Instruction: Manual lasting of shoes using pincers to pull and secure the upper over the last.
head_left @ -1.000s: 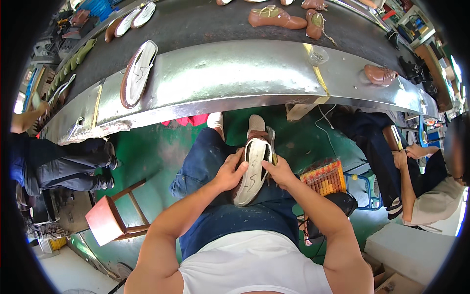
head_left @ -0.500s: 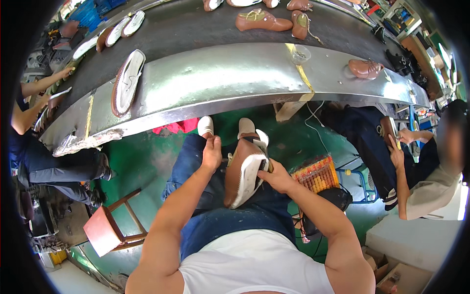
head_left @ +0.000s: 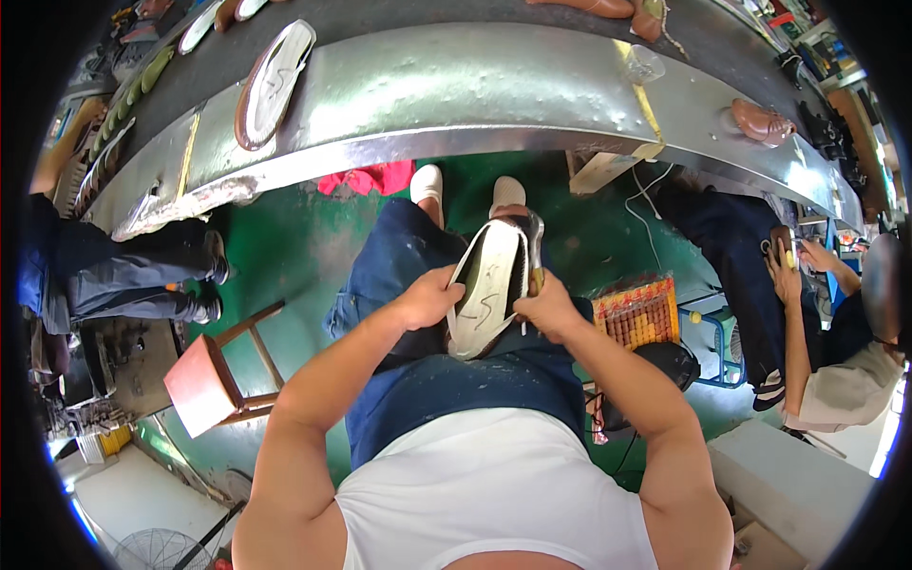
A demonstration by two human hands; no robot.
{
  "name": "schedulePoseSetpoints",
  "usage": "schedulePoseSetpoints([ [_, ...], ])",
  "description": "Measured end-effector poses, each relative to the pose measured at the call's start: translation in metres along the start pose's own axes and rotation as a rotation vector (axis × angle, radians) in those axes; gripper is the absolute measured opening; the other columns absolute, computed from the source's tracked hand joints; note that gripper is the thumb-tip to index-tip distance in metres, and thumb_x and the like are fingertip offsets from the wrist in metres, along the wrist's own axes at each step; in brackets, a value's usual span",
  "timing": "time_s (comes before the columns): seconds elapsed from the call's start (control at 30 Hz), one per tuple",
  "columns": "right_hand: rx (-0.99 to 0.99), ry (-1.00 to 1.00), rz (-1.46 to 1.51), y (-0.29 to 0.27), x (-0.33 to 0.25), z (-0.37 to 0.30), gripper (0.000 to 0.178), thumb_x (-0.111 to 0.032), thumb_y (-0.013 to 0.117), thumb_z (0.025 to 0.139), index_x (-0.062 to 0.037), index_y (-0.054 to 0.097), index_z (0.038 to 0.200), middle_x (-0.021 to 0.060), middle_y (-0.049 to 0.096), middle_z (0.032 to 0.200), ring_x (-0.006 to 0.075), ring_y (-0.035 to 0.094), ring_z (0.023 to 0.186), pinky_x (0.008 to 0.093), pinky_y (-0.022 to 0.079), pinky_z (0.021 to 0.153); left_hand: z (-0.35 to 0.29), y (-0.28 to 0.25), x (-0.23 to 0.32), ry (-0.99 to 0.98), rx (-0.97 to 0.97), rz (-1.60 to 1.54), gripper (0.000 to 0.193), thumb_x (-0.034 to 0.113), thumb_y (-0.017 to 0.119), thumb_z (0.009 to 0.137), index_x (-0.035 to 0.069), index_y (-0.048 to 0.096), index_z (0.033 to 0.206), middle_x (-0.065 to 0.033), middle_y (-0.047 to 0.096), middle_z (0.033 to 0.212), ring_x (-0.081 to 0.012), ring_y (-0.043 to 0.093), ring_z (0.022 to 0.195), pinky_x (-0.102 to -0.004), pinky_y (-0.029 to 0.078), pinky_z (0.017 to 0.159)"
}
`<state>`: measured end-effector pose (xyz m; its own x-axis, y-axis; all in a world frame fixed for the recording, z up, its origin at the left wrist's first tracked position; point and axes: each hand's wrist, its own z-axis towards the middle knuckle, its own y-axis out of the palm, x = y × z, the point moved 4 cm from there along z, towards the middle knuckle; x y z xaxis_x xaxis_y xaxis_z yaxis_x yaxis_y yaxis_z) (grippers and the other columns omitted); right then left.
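Observation:
A brown shoe [head_left: 486,290] lies over my lap with its white underside up; loose white edging stands around the rim and dark marks show on the sole. My left hand [head_left: 432,298] grips its left edge, thumb over the rim. At the opposite edge, my right hand [head_left: 549,306] is closed around a metal tool [head_left: 536,245] with a yellowish part near the fingers. The tool's exact kind is unclear. It stands alongside the shoe, and my right fingertips are close to or touching the rim.
Ahead is a metal-edged bench [head_left: 456,85], bearing another sole-up shoe [head_left: 274,85] and a brown shoe [head_left: 760,123]. A stool [head_left: 204,380] stands at left, a beaded seat mat [head_left: 635,313] at right. A co-worker [head_left: 807,304] sits at right; another person's legs [head_left: 133,275] show at left.
The shoe has turned from its side to sole-up. My left hand has come from my knee onto its left edge. The view has shifted, so the bench sits higher.

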<state>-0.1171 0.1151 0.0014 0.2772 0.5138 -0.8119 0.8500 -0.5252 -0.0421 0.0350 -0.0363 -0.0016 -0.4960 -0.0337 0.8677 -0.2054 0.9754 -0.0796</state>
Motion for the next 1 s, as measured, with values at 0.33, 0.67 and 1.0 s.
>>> schedulePoseSetpoints([
  [0.33,-0.391,-0.111,-0.969,-0.036,-0.049,-0.068,0.035,-0.021,0.06,0.091,0.0019,0.058,0.118,0.0223,0.069,0.093,0.0412,0.066,0.094,0.0497,0.051,0.084,-0.022,0.029,-0.009,-0.009,0.049,-0.054,0.112,0.014,0.078,0.079,0.0,-0.002,0.157,-0.0178,0.025,0.16,-0.0239,0.029,0.146,-0.03,0.023,0.117],
  [0.67,-0.457,-0.418,-1.458,-0.005,-0.053,-0.046,0.028,-0.014,0.063,0.087,0.0008,0.055,0.109,0.0179,0.065,0.088,0.0366,0.065,0.083,0.0467,0.053,0.073,-0.006,0.046,-0.043,-0.004,0.163,-0.863,0.072,0.047,0.035,0.105,-0.002,0.019,0.155,-0.0186,0.035,0.155,-0.0253,0.035,0.142,-0.0306,0.026,0.116],
  [1.0,-0.267,-0.567,-1.153,0.003,-0.026,-0.047,0.035,-0.013,0.066,0.085,0.0022,0.056,0.114,0.0203,0.064,0.094,0.038,0.064,0.089,0.0465,0.053,0.077,-0.005,0.03,-0.033,-0.039,0.668,0.058,0.051,0.033,0.031,0.107,-0.004,0.053,0.135,-0.0269,0.059,0.129,-0.0415,0.052,0.126,-0.0414,0.042,0.105],
])
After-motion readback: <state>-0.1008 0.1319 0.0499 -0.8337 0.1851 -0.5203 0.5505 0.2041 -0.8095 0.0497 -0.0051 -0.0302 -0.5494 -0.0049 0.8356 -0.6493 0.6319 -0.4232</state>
